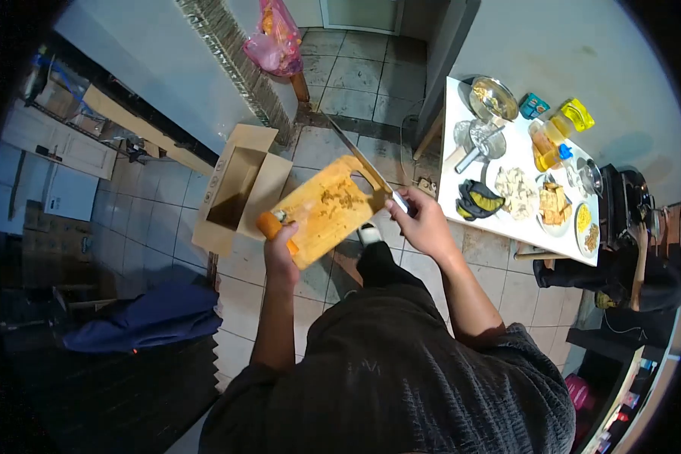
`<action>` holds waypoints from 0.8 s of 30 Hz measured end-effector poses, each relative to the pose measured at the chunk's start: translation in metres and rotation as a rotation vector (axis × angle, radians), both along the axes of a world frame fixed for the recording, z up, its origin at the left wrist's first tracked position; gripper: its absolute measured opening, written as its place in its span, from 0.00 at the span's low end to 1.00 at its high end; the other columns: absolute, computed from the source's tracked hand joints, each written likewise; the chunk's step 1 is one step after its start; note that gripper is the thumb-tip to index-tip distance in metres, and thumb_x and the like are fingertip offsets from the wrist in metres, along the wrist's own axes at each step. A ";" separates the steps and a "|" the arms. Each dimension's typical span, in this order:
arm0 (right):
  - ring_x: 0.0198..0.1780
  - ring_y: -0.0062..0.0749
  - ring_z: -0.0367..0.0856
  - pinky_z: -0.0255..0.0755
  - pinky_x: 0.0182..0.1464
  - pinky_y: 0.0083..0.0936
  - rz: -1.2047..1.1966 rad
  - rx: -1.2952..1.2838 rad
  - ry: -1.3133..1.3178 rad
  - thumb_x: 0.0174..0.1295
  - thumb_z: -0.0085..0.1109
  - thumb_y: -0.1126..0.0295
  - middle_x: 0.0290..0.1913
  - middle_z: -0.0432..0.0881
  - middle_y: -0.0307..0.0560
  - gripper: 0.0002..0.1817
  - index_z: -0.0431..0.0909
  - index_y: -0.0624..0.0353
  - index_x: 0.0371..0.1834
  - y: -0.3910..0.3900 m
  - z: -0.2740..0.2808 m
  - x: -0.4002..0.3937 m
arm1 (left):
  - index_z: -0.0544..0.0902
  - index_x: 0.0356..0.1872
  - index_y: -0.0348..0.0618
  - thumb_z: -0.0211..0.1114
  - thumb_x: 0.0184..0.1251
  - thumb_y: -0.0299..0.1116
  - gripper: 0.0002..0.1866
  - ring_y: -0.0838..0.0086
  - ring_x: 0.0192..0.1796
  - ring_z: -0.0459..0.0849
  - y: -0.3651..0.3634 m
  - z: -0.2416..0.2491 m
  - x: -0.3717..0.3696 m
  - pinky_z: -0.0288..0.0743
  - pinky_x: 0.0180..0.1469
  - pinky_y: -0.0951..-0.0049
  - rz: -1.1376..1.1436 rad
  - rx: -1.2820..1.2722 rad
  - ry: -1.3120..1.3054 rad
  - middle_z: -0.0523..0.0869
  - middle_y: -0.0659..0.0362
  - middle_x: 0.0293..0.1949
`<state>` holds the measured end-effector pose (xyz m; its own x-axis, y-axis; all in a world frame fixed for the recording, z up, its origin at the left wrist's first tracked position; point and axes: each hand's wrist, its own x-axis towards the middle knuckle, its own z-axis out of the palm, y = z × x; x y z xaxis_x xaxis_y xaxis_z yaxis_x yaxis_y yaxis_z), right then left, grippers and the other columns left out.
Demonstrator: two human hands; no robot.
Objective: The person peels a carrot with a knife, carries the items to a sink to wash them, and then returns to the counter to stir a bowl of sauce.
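Note:
A wooden cutting board point(314, 198), with small chopped brown bits point(339, 200) scattered on it, is held up above the tiled floor. My left hand point(281, 250) grips its near left end. An orange-brown rounded thing point(268, 225) sits at that hand's fingertips; its kind is not clear. In my right hand point(424, 225) is a long knife point(362, 157), its blade running up and left past the slot at the board's far end. The right fingers are closed round the handle, close to the board's right corner.
An open cardboard box point(238, 185) stands on the floor left of the board. A pink plastic bag point(278, 45) hangs beyond it. At right, a white table point(522, 234) holds bowls, plates of food and bottles. Another person's arm point(639, 257) is near the stove point(629, 197).

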<state>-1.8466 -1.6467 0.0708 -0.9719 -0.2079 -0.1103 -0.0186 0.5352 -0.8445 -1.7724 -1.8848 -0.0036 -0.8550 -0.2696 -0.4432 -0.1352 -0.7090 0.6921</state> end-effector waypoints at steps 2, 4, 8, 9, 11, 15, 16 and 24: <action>0.24 0.34 0.78 0.70 0.30 0.29 0.006 -0.029 0.055 0.60 0.61 0.63 0.23 0.79 0.54 0.15 0.78 0.67 0.38 -0.013 -0.009 -0.049 | 0.71 0.55 0.34 0.58 0.59 0.29 0.22 0.63 0.54 0.79 -0.022 -0.011 -0.049 0.74 0.57 0.63 0.030 0.038 -0.056 0.78 0.52 0.51; 0.24 0.35 0.77 0.70 0.31 0.30 0.045 0.027 0.068 0.60 0.60 0.63 0.23 0.78 0.54 0.15 0.78 0.67 0.39 -0.028 -0.005 -0.100 | 0.74 0.51 0.36 0.60 0.59 0.30 0.18 0.64 0.52 0.80 -0.042 -0.025 -0.091 0.75 0.55 0.64 0.040 0.015 -0.015 0.79 0.54 0.49; 0.24 0.37 0.78 0.71 0.32 0.32 0.102 -0.076 0.015 0.60 0.59 0.63 0.23 0.78 0.55 0.15 0.78 0.66 0.40 -0.054 -0.004 -0.177 | 0.75 0.49 0.37 0.62 0.60 0.33 0.17 0.67 0.50 0.80 -0.068 -0.027 -0.160 0.76 0.53 0.67 0.175 -0.044 -0.099 0.79 0.56 0.47; 0.25 0.39 0.78 0.71 0.33 0.31 0.116 -0.077 0.018 0.61 0.58 0.64 0.24 0.79 0.55 0.15 0.77 0.65 0.43 -0.062 -0.003 -0.197 | 0.75 0.49 0.37 0.61 0.60 0.33 0.17 0.67 0.50 0.80 -0.075 -0.024 -0.180 0.76 0.52 0.67 0.194 -0.040 -0.074 0.80 0.56 0.47; 0.26 0.40 0.79 0.72 0.34 0.31 0.143 -0.081 0.034 0.62 0.57 0.64 0.25 0.79 0.55 0.15 0.77 0.64 0.45 -0.078 -0.004 -0.234 | 0.75 0.50 0.37 0.61 0.61 0.33 0.17 0.67 0.49 0.80 -0.090 -0.017 -0.214 0.76 0.51 0.67 0.215 -0.034 -0.064 0.80 0.56 0.46; 0.28 0.44 0.81 0.73 0.35 0.32 0.188 -0.079 -0.016 0.64 0.55 0.65 0.28 0.81 0.55 0.15 0.77 0.60 0.50 -0.107 -0.001 -0.304 | 0.74 0.50 0.37 0.61 0.60 0.30 0.17 0.68 0.46 0.81 -0.121 0.001 -0.287 0.75 0.52 0.67 0.205 0.083 -0.091 0.80 0.58 0.44; 0.28 0.44 0.81 0.73 0.35 0.32 0.192 -0.072 -0.012 0.64 0.55 0.65 0.28 0.81 0.55 0.15 0.77 0.60 0.50 -0.114 -0.001 -0.327 | 0.74 0.51 0.37 0.61 0.60 0.30 0.18 0.68 0.46 0.81 -0.132 -0.002 -0.307 0.76 0.52 0.67 0.188 0.083 -0.099 0.80 0.57 0.45; 0.31 0.50 0.82 0.74 0.37 0.33 0.185 0.219 0.151 0.64 0.55 0.66 0.30 0.81 0.60 0.15 0.77 0.61 0.49 -0.168 0.016 -0.449 | 0.68 0.58 0.33 0.56 0.61 0.29 0.23 0.58 0.56 0.79 -0.215 -0.029 -0.450 0.74 0.59 0.58 0.114 0.248 0.073 0.78 0.49 0.54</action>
